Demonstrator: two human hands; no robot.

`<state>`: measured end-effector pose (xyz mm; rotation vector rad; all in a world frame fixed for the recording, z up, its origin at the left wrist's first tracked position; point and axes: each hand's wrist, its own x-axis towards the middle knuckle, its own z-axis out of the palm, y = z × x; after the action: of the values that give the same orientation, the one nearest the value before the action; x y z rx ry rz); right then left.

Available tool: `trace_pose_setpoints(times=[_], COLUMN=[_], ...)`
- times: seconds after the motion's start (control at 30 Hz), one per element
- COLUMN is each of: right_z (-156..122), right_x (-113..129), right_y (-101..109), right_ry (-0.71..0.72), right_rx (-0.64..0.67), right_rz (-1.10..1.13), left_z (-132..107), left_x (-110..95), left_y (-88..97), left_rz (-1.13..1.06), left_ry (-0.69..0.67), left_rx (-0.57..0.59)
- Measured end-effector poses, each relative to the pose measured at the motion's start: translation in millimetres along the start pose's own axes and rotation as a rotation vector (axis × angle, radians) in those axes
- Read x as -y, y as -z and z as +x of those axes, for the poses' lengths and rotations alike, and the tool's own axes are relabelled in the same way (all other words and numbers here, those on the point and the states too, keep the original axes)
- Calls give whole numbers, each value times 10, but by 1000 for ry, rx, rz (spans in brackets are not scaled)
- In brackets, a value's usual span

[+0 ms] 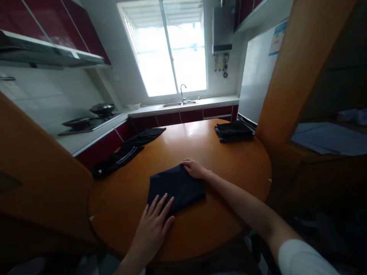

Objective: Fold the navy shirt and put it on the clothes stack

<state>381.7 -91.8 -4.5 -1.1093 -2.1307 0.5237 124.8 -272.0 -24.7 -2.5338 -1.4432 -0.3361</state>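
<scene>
A folded navy garment (179,187) lies flat on the round wooden table (237,168) in front of me. My left hand (156,217) is open, its spread fingertips resting on the garment's near left part. At the far right corner, my right hand (194,168) lies along the garment's edge with its fingers stretched out to the left, touching the cloth. Toward the table's left edge are dark garments (123,156) laid out loosely, one with pale stripes. A stack of folded black clothes (233,131) sits at the far right of the table.
Behind the table runs a counter with a sink (179,104) under a bright window. On the left stands a gas stove (91,124) with a covered pan (102,109) below a range hood. A white refrigerator (256,80) and a wooden frame (286,88) rise on the right.
</scene>
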Motion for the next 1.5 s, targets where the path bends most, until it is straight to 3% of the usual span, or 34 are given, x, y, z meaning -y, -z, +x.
trace_pose_setpoints(times=[0.13, 0.33, 0.43, 0.5, 0.6, 0.7, 0.8, 0.9, 1.03, 1.17, 1.27, 1.33, 1.4, 1.5], right_z=[-57, -236, -317, -350, -373, -378, -375, -393, -500, -620, -601, -532, -448, -340], right_x=[83, 360, 495, 567, 641, 686, 717, 747, 865, 1075, 1134, 1067, 917, 579], right_y=[104, 338, 397, 434, 485, 503, 488, 468, 402, 268, 190, 176, 194, 261], right_ry=[-63, -315, -420, -452, -460, -491, -516, -507, -428, -115, 115, 126, 15, -248], right_rx=[22, 110, 120, 141, 168, 193, 222, 254, 339, 589, 803, 727, 422, -57], right_rz=[-97, -427, -471, -479, -474, -478, -489, -495, -459, -275, 63, 253, 250, 37], left_z=[19, 290, 368, 366, 325, 301, 304, 318, 416, 646, 839, 946, 1022, 1067], left_x=[147, 824, 967, 801, 252, -236, -333, -91, 448, 942, 1023, 868, 596, 186], left_y=[-36, 33, 141, 230, 301, 251, 162, 116, 123, 144, 136, 113, 80, 42], left_rz=[90, 176, 187, 149, 72, 23, 33, 67, 76, 76, 0, -100, -191, -216], left_ry=[-83, -260, -247, -241, -249, -256, -246, -218, -101, 120, 241, 282, 290, 261], left_rx=[-37, -52, -116, -128, -102, -76, -95, -85, -14, 71, 51, -19, -43, 53])
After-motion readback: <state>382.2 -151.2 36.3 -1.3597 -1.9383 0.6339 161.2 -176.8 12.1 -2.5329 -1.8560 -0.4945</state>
